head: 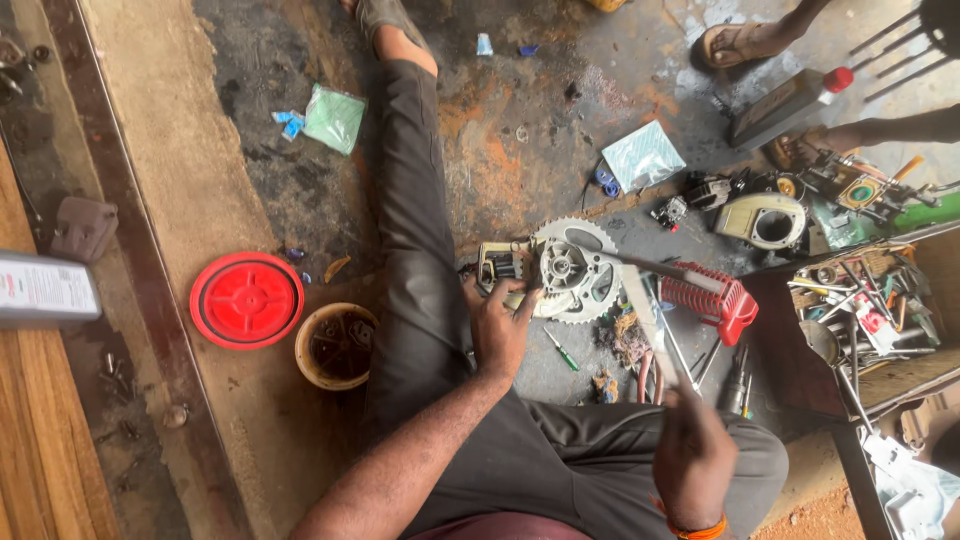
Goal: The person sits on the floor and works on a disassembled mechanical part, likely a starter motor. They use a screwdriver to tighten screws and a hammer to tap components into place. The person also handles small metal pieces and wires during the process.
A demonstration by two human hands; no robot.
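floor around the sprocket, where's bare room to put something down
Bare floor lies left of the red lid and bowl, toward the wooden strip, and beyond the sprocket up to the green packet. Right of the sprocket it is crowded: red cover, loose tools, toolbox.

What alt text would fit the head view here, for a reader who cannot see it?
A person sitting on a stained concrete floor steadies a toothed sprocket with the left hand while the right hand holds a long flat metal tool toward it. A red lid, a small bowl and an open toolbox lie around.
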